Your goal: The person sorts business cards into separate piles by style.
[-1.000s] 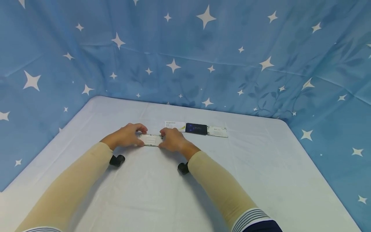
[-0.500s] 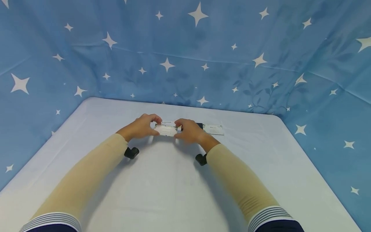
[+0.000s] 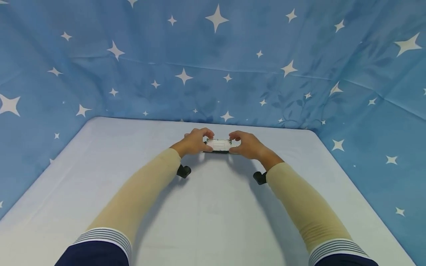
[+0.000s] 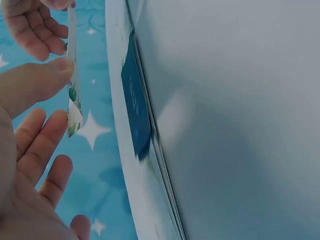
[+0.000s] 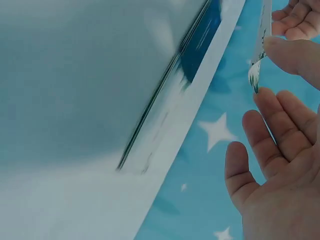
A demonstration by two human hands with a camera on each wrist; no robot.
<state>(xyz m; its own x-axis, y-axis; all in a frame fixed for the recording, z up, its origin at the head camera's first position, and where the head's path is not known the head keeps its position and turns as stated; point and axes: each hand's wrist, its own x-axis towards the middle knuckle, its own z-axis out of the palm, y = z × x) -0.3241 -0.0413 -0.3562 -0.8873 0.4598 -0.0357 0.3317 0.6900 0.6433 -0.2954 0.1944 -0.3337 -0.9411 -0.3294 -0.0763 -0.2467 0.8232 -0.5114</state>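
A card (image 3: pixel 218 145) is held above the far middle of the surface (image 3: pixel 213 214), between the left hand (image 3: pixel 194 142) on its left and the right hand (image 3: pixel 247 145) on its right. A dark card (image 4: pixel 136 110) lies flat on the surface beneath it. A starred cloth (image 3: pixel 213 66) hangs behind the surface.

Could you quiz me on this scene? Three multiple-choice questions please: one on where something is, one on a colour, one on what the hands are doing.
1. Where is the white card?
A. Flat on the table's near edge
B. Between the two hands, above the row of cards
C. Pinned to the backdrop

2. What colour is the card lying under it on the table?
A. Red
B. Yellow
C. Dark blue

3. How is the white card held?
A. The left hand and right hand each pinch one end
B. One hand alone
C. Nobody touches it

Answers: 1 B, the head view shows it between both hands, and the wrist views show it clear of the table; 2 C, both wrist views show dark blue; 3 A, fingers and thumbs close on each end.
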